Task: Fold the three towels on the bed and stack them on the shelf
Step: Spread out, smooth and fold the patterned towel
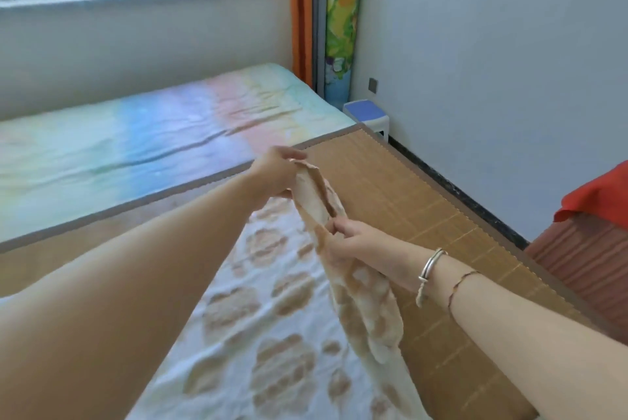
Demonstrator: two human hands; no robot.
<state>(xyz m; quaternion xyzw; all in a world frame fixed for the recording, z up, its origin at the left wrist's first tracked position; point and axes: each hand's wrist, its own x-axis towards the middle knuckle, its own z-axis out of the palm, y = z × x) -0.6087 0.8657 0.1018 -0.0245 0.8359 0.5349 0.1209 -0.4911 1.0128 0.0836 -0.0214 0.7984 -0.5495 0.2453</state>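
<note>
A white towel with tan flower shapes point(272, 334) lies spread over the bamboo mat point(407, 209) on the bed. Its right edge is lifted and bunched into a hanging strip. My left hand point(275, 175) pinches the top corner of that strip, held up above the mat. My right hand point(350, 243), with a bracelet on the wrist, grips the same edge lower down. No other towel and no shelf can be seen.
A pastel rainbow sheet point(153, 141) covers the far half of the bed under the window. A small blue-topped stool point(368, 115) stands in the corner by the wall. A red cloth point(598, 198) drapes over furniture at the right edge.
</note>
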